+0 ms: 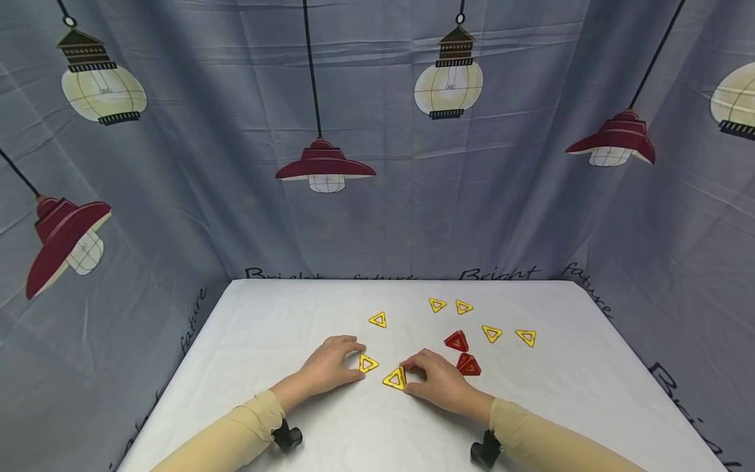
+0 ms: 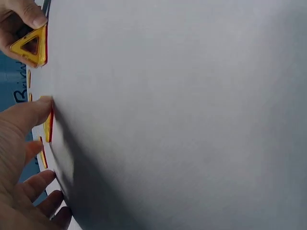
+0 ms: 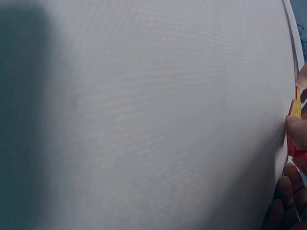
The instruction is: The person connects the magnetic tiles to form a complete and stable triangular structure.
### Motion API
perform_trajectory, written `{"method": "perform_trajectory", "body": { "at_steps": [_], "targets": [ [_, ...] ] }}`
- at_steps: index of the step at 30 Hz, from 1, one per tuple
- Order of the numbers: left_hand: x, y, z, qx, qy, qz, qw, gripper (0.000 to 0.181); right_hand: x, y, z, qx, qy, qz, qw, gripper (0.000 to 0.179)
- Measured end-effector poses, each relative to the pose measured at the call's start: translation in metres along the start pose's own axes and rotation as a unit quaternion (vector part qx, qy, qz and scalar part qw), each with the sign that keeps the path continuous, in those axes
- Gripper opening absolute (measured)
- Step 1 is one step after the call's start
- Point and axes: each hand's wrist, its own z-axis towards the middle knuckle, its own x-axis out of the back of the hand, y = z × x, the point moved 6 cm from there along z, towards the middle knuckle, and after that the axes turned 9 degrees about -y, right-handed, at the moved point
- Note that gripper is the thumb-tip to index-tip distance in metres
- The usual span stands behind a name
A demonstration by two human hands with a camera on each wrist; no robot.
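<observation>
while the right hand [image 1: 445,383] pinches a yellow-faced piece [image 1: 402,378], i can't tell whether the left hand [image 1: 330,365] grips the triangle [image 1: 373,364] at the piece's ten o'clock; uneven pressure could skew either.

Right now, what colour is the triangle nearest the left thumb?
The triangle is yellow on top, clearest in the head view.

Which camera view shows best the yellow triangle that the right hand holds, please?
The left wrist view: the yellow triangle appears largest there, its open centre visible. The head view shows it small, in the right hand; the right wrist view, only a narrow strip, edge-on.
</observation>
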Motion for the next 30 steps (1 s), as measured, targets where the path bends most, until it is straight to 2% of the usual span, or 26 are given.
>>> {"method": "perform_trajectory", "body": {
  "at_steps": [5,11,19,30],
  "targets": [
    [0.0014,-0.0009,-0.0004,-0.028,-0.028,-0.013,0.9991,0.042,-0.0003,0.0008,0.0004,-0.001,-0.002,0.001,1.0000,0.041],
    [0.0031,-0.0009,0.0009,-0.052,-0.031,0.002,0.9982,0.035,-0.0017,0.0019,0.0006,-0.003,-0.005,0.003,1.0000,0.042],
    [0.0031,-0.0003,0.0060,-0.046,-0.036,0.024,0.9980,0.036,-0.0018,0.0024,0.0006,-0.006,-0.004,0.005,1.0000,0.041],
    [-0.0011,0.0040,0.0075,-0.032,-0.020,0.037,0.9986,0.035,-0.0027,0.0046,0.0013,-0.006,-0.003,0.007,0.9999,0.042]
  ]
}}
